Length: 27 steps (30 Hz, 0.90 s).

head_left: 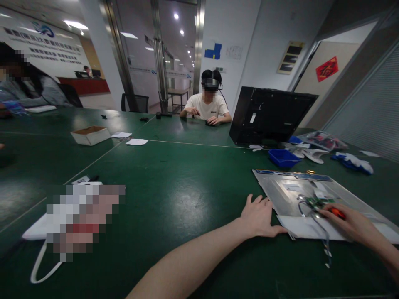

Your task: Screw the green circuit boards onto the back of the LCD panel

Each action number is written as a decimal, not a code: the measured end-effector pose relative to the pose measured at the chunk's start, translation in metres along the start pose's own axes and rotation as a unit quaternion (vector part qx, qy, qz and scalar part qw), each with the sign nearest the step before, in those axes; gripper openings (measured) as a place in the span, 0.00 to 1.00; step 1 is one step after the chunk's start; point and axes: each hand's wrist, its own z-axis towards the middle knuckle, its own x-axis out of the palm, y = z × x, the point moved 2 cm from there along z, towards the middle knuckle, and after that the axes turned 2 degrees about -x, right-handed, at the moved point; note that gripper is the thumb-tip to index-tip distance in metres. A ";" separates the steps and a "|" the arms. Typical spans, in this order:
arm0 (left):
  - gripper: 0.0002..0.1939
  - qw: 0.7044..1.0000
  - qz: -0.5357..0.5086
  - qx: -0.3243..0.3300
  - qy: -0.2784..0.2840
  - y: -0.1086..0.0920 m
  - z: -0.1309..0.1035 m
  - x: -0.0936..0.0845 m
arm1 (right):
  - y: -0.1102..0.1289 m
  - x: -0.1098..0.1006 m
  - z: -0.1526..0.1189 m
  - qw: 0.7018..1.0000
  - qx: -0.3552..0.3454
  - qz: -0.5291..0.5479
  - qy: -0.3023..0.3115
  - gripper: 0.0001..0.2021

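Note:
A flat metal display panel [274, 187] lies on the green table in front of me, towards the right. My left hand [257, 218] rests at the panel's left edge, fingers spread, with the thumb by the near corner. Over the panel's middle, my right hand [353, 220] is closed around a screwdriver [338, 213] with a red-orange handle; its tip is too small to make out. Beside those fingers is a green circuit board [314, 203]. A bundle of dark cables [324, 232] runs from it over the white strip [296, 224] and the panel's near edge.
Beyond the panel stand a blue tray [283, 158] and a large black monitor [271, 116]. Blue-and-white gloves [353, 162] lie at the right. An open cardboard box [91, 135] and a blurred white item with a strap [40, 265] are leftward. Another person [207, 104] sits opposite.

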 end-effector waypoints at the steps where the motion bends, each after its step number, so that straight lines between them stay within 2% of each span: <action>1: 0.42 1.000 0.005 0.000 0.011 0.000 0.000 -0.001 | 0.006 0.000 0.001 1.000 -0.001 -0.014 -0.002 0.15; 5: 0.39 0.998 0.042 0.001 0.048 -0.002 0.001 0.000 | 0.026 0.005 0.005 0.997 -0.018 -0.066 -0.016 0.17; 10: 0.38 0.997 0.063 -0.003 0.055 -0.002 0.001 0.006 | 0.048 0.015 0.002 0.993 0.003 -0.109 -0.049 0.25; 13: 0.39 0.997 0.072 -0.006 0.039 -0.002 0.004 0.010 | 0.073 0.027 -0.003 0.992 -0.002 -0.117 -0.053 0.27; 15: 0.39 0.996 0.079 -0.011 0.032 -0.002 0.007 0.013 | 0.094 0.036 -0.007 0.993 -0.020 -0.113 -0.027 0.26; 19: 0.39 0.995 0.095 -0.017 0.026 -0.003 0.011 0.013 | 0.121 0.046 -0.009 0.984 0.040 -0.170 -0.027 0.28; 23: 0.40 0.995 0.103 -0.004 -0.011 -0.007 0.004 0.007 | 0.120 0.047 -0.003 0.978 0.076 -0.189 -0.039 0.29; 27: 0.36 0.995 0.103 0.006 -0.014 -0.010 -0.007 -0.001 | 0.096 0.038 0.006 0.976 0.097 -0.187 -0.061 0.29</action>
